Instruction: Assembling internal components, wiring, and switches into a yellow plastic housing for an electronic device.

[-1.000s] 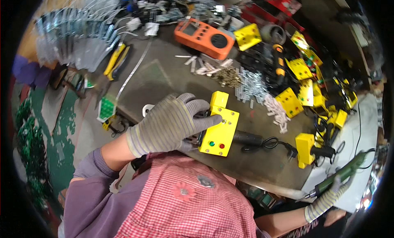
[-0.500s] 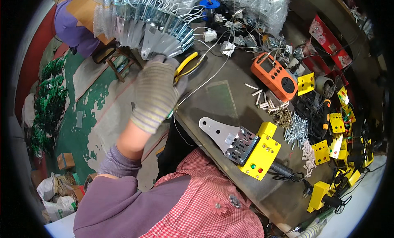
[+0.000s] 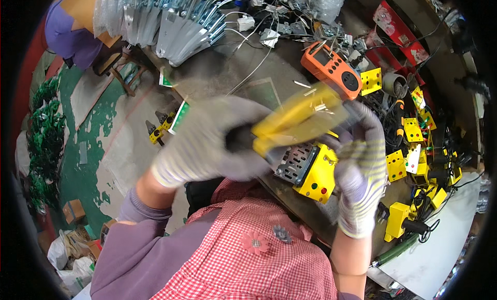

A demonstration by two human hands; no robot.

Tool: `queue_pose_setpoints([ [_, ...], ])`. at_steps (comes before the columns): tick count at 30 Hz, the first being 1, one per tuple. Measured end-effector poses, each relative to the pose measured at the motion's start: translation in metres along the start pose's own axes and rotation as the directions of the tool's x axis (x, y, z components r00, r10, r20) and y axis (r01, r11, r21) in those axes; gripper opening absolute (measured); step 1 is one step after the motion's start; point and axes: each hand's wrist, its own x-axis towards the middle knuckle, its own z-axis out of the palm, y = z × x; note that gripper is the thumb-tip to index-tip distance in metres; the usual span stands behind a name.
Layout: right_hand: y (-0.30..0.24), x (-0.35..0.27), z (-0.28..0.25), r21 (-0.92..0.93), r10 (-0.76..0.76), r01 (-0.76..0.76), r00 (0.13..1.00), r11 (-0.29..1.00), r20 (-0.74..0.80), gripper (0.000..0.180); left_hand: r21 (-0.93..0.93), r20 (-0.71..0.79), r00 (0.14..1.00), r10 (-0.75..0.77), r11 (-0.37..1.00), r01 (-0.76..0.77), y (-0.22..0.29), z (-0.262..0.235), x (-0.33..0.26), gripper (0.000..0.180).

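My left hand (image 3: 212, 139), in a pale striped glove, curls round one end of a yellow-handled tool (image 3: 295, 119). Motion smears the tool, which looks like the pliers seen in that hand earlier. At its far end is my right hand (image 3: 360, 170), also gloved, fingers bent; whether they grip the tool cannot be made out. Below the tool, on the bench, rests a yellow box-shaped device (image 3: 317, 183) with a green and a red button. A perforated metal guard (image 3: 296, 163) is fixed to its side. My hands and the tool hide part of this device.
An orange meter (image 3: 331, 67) lies beyond my right hand. Flat metal blades (image 3: 181, 38) with white wires are heaped at the far left of the bench. More yellow devices (image 3: 397, 220) and yellow plates (image 3: 371, 81) crowd the right side. A dark stool (image 3: 116, 67) stands beyond the bench.
My left hand has come away from the metal blades, moving right and nearer with the yellow-handled tool. My right hand has risen into view beside the yellow device.
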Motion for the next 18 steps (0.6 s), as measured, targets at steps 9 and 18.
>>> queue_pose_setpoints([
  [9, -0.006, 0.004, 0.037, 0.134, -0.241, 0.267, 0.953, 0.954, -0.181, 0.066, -0.219, 0.184, 0.976, 0.117, 0.973, -0.075, 0.005, 0.041, 0.014, 0.056],
  [18, -0.018, 0.013, 0.014, -0.035, -0.454, 0.453, 0.890, 0.891, -0.045, 0.046, 0.182, 0.299, 0.940, 0.166, 0.957, -0.227, -0.041, 0.025, 0.017, 0.079],
])
